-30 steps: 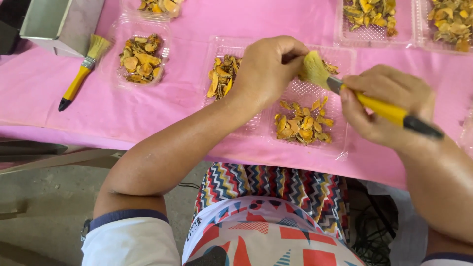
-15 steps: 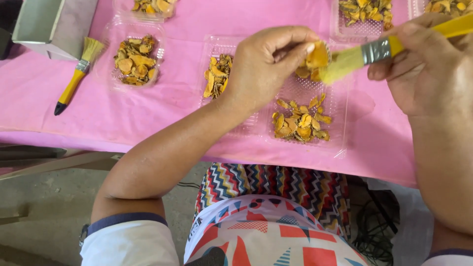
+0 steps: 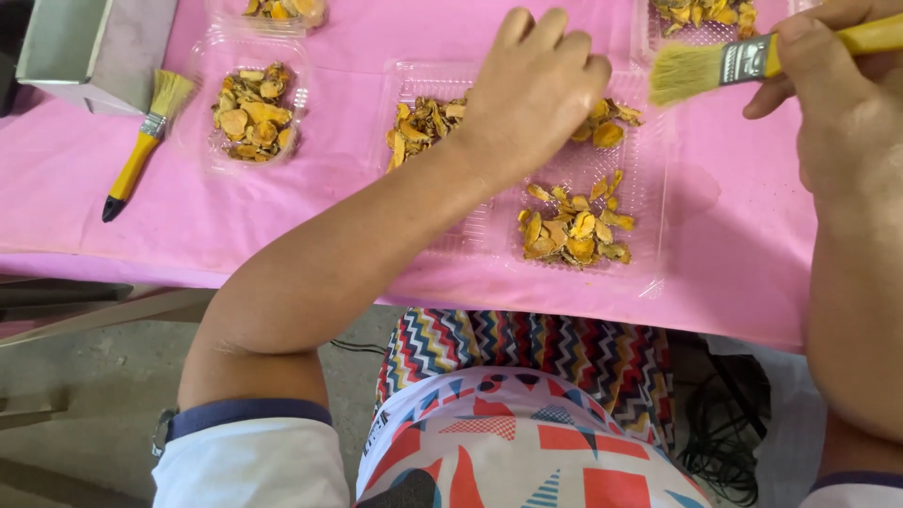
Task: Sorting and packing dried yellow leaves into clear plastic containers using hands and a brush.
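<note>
Far left on the pink-clothed counter (image 3: pixel 310 202), a spare yellow-handled paintbrush (image 3: pixel 141 149) lies idle beside a small clear plastic tray of dried orange-yellow slices (image 3: pixel 252 111); looks sorted, as far as you can judge. Centre: your left hand (image 3: pixel 531 89) reaches into the big clear plastic compartment tray (image 3: pixel 649 235), fingers curled down over slices in the far compartment; can't tell if they're gripping one. Near pile of orange-yellow slices (image 3: pixel 576 224) sits untouched, so prob. more left. Right: your right hand (image 3: pixel 837 89) holds the yellow-handled bristle brush (image 3: pixel 729 64), fingers closed round the handle, bristles in the air just past the tray's right edge.
</note>
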